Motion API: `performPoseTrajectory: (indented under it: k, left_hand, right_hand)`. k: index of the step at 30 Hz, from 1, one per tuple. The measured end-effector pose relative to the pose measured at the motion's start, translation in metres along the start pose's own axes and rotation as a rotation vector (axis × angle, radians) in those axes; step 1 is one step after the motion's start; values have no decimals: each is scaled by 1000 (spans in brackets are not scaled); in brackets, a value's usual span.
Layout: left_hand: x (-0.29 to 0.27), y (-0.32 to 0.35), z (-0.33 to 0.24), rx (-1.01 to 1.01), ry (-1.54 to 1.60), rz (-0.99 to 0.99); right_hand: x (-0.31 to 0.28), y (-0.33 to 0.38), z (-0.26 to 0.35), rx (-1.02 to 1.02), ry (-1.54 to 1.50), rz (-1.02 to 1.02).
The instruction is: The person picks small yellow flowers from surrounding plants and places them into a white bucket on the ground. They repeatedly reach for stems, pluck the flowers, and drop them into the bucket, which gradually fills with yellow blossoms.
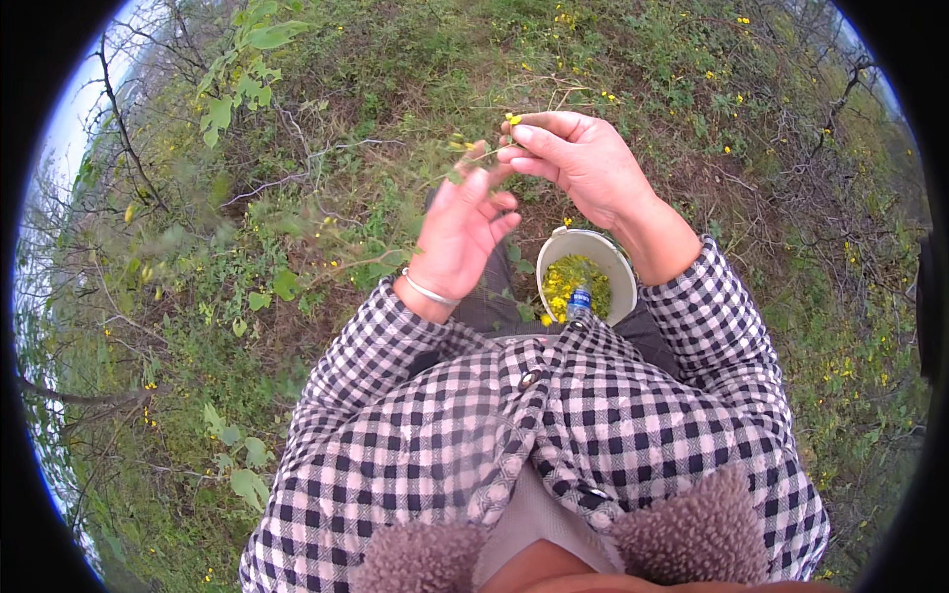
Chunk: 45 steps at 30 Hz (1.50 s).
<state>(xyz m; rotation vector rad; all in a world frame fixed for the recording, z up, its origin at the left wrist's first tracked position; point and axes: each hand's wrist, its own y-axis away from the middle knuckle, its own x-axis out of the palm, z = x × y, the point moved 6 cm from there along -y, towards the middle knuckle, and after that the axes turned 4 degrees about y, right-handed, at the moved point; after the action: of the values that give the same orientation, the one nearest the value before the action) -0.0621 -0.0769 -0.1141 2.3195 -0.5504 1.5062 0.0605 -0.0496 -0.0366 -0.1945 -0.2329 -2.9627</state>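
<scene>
My right hand (591,170) is raised in front of me, thumb and index finger pinched on a small yellow flower (514,120). Beside it on the left, my left hand (457,237), with a white bangle at the wrist, has its thumb and forefinger closed on a thin green sprig (457,147) with yellow buds. The sprig and the left fingertips are slightly blurred. Below my right hand a white bucket (627,287) holds many picked yellow flowers (561,279). A bottle with a blue label (580,299) shows at the bucket's near side, partly hidden by my checked jacket.
Bushes with bare twigs and yellow flowers surround me. Broad-leaved branches (229,104) reach in at the upper left, and dry twigs (287,178) cross the ground left of my hands. A dark branch (845,99) stands at the far right.
</scene>
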Motion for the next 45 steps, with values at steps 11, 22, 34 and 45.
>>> performPoseTrajectory:
  k: [11,22,34,45]
  left_hand:
    - [-25,-9,6,105,70,-105]
    - [-26,-12,25,82,-49,-174]
    - [-62,-19,47,59,-89,-304]
    - [-59,-8,58,26,-226,-328]
  right_hand:
    - [-12,15,-28,61,-109,201]
    - [-36,18,-34,113,219,-67]
    - [-100,59,-79,315,712,29]
    - [-27,7,-39,-191,797,-42]
